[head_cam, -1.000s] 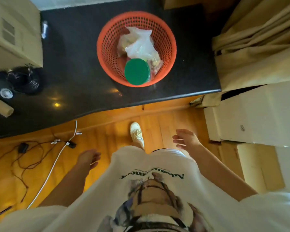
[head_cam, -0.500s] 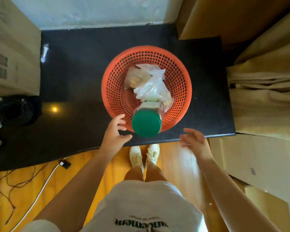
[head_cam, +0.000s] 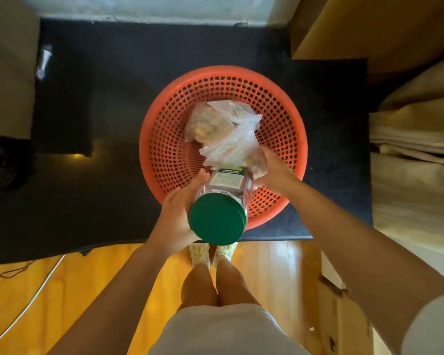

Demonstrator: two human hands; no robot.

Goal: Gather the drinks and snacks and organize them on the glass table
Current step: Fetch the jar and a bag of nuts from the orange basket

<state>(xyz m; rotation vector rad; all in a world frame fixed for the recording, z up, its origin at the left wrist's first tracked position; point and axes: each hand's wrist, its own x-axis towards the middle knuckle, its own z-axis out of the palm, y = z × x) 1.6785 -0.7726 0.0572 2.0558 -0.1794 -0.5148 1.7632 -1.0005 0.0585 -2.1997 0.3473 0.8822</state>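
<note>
Both hands' grip, left hand (head_cam: 176, 213) and right hand (head_cam: 272, 172), flanks jar (head_cam: 224, 198).

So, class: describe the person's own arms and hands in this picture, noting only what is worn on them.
Both arms are bare from wrist to above the elbow. The left hand and right hand wear no gloves, and no rings, watch or bracelet can be seen. A short white sleeve covers the right upper arm; the left sleeve is out of frame.

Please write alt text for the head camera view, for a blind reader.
Both hands, left hand and right hand, grip a clear jar with a green lid inside an orange basket on a black counter, beside plastic snack bags.
</note>
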